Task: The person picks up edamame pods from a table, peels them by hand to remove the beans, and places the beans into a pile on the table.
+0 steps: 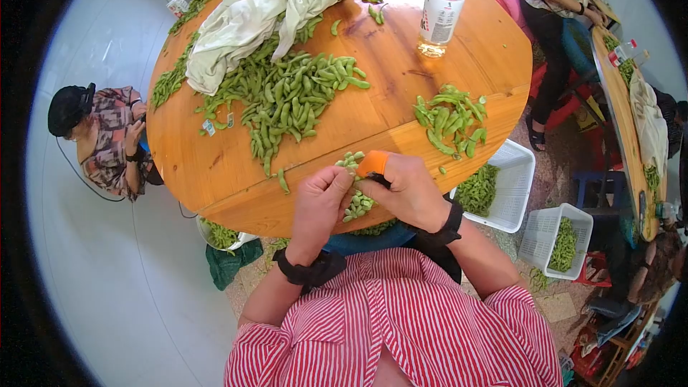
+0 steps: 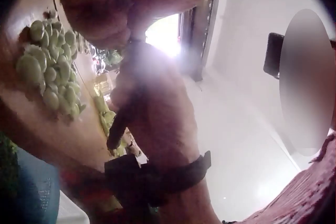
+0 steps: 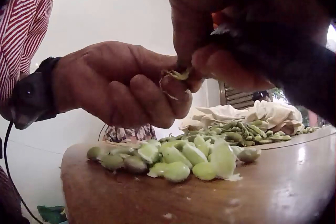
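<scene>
Both hands meet above the table's near edge. The left hand (image 1: 320, 204) has its fingers curled and pinches a small pod piece (image 3: 178, 75) with the thumb, seen in the right wrist view. Touching that piece too are the fingertips of the right hand (image 1: 407, 190), which wears an orange cover (image 1: 373, 164) on one finger. Shelled beans (image 3: 184, 158) lie in a small heap on the wood below the hands. Beyond them a large pile of green pods (image 1: 290, 97) spreads over the table (image 1: 358, 129).
A pale cloth (image 1: 244, 25) lies partly over the pods. A bottle (image 1: 441, 11) stands at the back right, with loose pods (image 1: 451, 118) nearer. White baskets (image 1: 512, 201) stand on the floor at right. A seated person (image 1: 107, 140) is at left.
</scene>
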Demonstrator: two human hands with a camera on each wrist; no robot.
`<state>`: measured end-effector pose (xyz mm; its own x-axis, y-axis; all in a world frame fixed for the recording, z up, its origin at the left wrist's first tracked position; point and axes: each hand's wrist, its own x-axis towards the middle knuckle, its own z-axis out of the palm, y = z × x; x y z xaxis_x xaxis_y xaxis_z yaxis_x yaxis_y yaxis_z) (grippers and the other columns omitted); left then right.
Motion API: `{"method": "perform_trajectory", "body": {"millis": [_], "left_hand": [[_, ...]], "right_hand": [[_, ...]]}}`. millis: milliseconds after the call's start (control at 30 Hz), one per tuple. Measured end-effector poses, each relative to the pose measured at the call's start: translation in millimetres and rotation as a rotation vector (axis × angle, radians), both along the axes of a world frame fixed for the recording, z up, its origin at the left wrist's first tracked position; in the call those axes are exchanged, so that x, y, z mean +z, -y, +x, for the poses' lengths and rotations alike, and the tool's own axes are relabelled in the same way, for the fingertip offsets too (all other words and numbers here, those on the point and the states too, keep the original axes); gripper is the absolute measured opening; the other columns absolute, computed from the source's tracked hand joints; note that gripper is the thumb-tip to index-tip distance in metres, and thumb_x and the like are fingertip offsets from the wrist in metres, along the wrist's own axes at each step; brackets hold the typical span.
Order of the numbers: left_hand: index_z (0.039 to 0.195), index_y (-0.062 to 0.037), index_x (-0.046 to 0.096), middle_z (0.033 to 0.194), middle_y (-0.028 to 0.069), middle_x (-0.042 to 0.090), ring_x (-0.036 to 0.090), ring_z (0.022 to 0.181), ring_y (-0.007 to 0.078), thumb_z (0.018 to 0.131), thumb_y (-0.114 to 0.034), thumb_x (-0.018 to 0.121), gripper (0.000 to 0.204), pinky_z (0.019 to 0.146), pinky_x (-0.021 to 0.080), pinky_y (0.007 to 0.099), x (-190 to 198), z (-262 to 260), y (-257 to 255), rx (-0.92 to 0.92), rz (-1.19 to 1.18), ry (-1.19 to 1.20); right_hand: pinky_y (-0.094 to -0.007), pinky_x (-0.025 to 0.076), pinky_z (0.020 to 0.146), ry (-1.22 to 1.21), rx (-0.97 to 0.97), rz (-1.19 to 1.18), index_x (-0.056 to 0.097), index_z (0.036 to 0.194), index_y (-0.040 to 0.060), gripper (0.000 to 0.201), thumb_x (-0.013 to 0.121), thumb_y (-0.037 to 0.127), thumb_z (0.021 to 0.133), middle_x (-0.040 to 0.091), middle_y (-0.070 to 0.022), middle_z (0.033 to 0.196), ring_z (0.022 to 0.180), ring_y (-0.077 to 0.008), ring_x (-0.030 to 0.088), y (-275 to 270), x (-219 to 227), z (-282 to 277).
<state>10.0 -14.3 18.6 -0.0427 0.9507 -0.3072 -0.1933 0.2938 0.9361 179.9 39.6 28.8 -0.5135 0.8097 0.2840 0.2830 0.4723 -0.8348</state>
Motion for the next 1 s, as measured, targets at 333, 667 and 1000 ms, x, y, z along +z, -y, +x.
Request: {"method": "perform_trajectory", "body": {"millis": [333,667,1000], "left_hand": [[0.088,-0.0029,0.063,0.067,-0.0036,0.055,0.043,0.053,0.0028,0.099,-0.020,0.057,0.022,0.048,0.033,0.0195,4.3,-0.3,-7.4,0.002,0.005,-0.103],[0.101,0.0023,0.064,0.089,0.0048,0.066,0.061,0.080,0.0140,0.093,-0.011,0.060,0.016,0.071,0.049,0.0272,-9.5,-37.6,-0.2,0.137,0.341,-0.756],[0.095,0.0002,0.064,0.085,0.0160,0.064,0.063,0.074,0.0273,0.086,-0.016,0.068,0.019,0.066,0.049,0.0348,-10.5,-81.8,17.7,0.097,0.236,-1.325]], "right_hand": [[-0.0438,0.046,0.061,-0.001,-0.058,-0.090,0.056,0.085,-0.0007,0.017,0.067,0.012,0.083,0.059,-0.0215,0.076,0.072,-0.0408,0.060,-3.5,-6.6,11.2],[-0.0467,0.047,0.064,0.220,-0.395,-0.021,0.058,0.086,0.0006,0.015,0.065,0.014,0.083,0.060,-0.0221,0.075,0.073,-0.0407,0.061,-16.8,-3.1,53.2],[-0.0486,0.048,0.074,0.308,-0.610,0.187,0.055,0.108,-0.0018,0.026,0.059,0.006,0.084,0.059,-0.0247,0.095,0.090,-0.0434,0.060,-18.2,9.9,69.1]]}}
